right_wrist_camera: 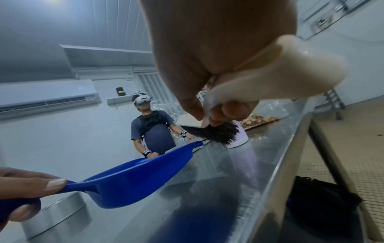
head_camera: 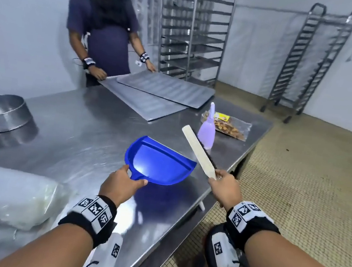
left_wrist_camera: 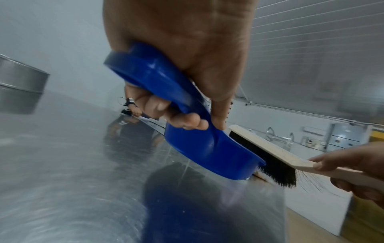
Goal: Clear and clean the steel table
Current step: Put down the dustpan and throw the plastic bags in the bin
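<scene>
Blue dustpan, pale brush with black bristles, lilac bottle.

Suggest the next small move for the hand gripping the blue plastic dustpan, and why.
Probably lower the blue plastic dustpan until its lip meets the steel table: the left hand holds it tilted above the surface, while the right hand has the wooden-handled brush raised beside it.

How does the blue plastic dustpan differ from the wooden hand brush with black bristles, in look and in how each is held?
The blue plastic dustpan is broad and scoop-shaped; the wooden hand brush with black bristles is long and narrow. The left hand grips the dustpan's short handle; the right hand holds the brush by its handle end. The dustpan is bright blue, the brush pale wood. Both are lifted above the steel table.
</scene>
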Demonstrator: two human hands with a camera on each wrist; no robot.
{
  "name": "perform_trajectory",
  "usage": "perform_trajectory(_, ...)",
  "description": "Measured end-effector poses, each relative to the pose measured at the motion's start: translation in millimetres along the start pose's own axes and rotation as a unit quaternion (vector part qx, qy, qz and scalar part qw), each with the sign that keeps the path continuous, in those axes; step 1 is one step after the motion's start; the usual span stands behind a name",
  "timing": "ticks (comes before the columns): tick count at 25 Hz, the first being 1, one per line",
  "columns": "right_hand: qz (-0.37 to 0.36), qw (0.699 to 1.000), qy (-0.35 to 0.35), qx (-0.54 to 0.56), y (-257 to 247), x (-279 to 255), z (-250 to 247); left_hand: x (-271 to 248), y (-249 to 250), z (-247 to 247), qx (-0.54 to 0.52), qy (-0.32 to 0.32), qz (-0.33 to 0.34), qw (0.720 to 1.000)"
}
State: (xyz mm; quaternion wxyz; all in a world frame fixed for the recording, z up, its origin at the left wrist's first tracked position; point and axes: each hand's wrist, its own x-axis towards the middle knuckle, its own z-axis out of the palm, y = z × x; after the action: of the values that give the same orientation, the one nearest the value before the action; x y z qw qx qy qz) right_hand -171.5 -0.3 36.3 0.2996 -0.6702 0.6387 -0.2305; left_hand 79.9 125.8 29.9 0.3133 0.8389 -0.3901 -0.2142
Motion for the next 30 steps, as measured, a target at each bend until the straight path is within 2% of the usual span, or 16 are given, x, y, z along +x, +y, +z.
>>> perform_trajectory(6, -0.062, 0.996, -0.060, -0.027, -16.4, 65.7, 25.6, 16.8, -8.6, 8.9, -0.102, 0.087, -0.106, 0.985)
perform_trajectory(10, -0.081, 0.992, -0.090, -0.042, -11.2, 103.5, 40.2, 20.9, -8.8, 26.0, -0.170, 0.150, -0.178, 0.957)
perform_trajectory(16, -0.063, 0.989, -0.123, -0.049, 11.6, 146.8, 71.0, 37.1, -15.6, 68.2, -0.236, 0.215, -0.254, 0.913)
perform_trajectory(22, -0.065, 0.985, -0.145, -0.068, 16.9, 172.4, 89.4, 80.6, -27.8, 112.0, -0.285, 0.243, -0.281, 0.883)
perform_trajectory(26, -0.074, 0.982, -0.158, -0.078, 13.2, 186.5, 97.3, 78.7, 17.9, 113.6, -0.323, 0.242, -0.280, 0.871)
perform_trajectory(30, -0.096, 0.975, -0.173, -0.101, 12.7, 191.9, 104.2, 82.2, 33.9, 128.3, -0.361, 0.228, -0.277, 0.861)
